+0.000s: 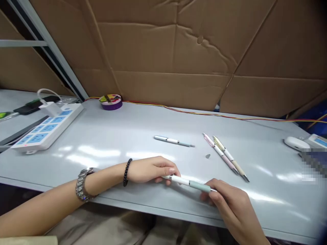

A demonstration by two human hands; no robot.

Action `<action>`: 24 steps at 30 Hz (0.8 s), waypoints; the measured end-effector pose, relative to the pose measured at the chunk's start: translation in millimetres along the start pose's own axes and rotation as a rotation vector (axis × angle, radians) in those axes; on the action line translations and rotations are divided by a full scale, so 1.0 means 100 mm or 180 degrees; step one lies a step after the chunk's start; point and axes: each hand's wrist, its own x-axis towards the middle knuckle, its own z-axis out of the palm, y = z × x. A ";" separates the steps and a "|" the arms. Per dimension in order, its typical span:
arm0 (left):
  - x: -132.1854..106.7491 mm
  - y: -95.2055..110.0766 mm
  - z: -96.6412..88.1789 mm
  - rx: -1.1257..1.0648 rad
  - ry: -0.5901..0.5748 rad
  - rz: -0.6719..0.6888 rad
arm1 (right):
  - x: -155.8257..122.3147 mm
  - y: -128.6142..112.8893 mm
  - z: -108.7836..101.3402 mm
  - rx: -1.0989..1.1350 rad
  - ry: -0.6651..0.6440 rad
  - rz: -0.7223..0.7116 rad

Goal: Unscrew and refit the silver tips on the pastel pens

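A white pen with a pale green grip [199, 186] is held low over the front of the table by both hands. My left hand [154, 170] pinches its rear end between thumb and fingers. At the front end, my right hand [231, 200] has thumb and fingers closed around the narrow tip. Beyond them lies a white and blue pen [173, 140] with a thin end showing at its right. A small grey metal cone [207, 156] rests between it and two more pens, a pink one [221, 154] and a cream one [232, 158], lying side by side.
On the left stands a white power strip [55, 126] with a charger [50, 108] plugged in. A purple round tin [111, 102] sits at the back, by thin red and yellow wires [176, 109] along the cardboard wall [163, 51]. At far right lies a white rounded object [296, 143].
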 end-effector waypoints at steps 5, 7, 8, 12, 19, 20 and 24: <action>0.02 -0.02 -0.02 -0.0121 -0.0030 -0.0011 | -0.06 0.00 0.04 0.0174 0.0734 0.0293; 0.02 -0.02 -0.03 -0.0156 -0.0038 -0.0013 | -0.06 -0.01 0.05 0.0229 0.0743 0.0529; 0.02 -0.03 -0.03 -0.0178 -0.0032 -0.0015 | -0.06 -0.02 0.05 0.0248 0.0703 0.0654; 0.03 -0.04 -0.04 -0.0339 -0.0016 -0.0059 | -0.01 -0.06 0.03 0.0077 0.0417 0.0648; -0.06 -0.03 0.07 -0.1063 -0.0427 -0.0472 | -0.01 -0.01 0.00 -0.0125 0.0374 0.0132; -0.07 -0.03 0.09 -0.1250 -0.0502 -0.0522 | -0.01 0.00 0.00 -0.0125 0.0357 0.0153; -0.07 -0.03 0.11 -0.1916 -0.0679 -0.0627 | -0.01 0.01 0.01 -0.0149 0.0151 0.0316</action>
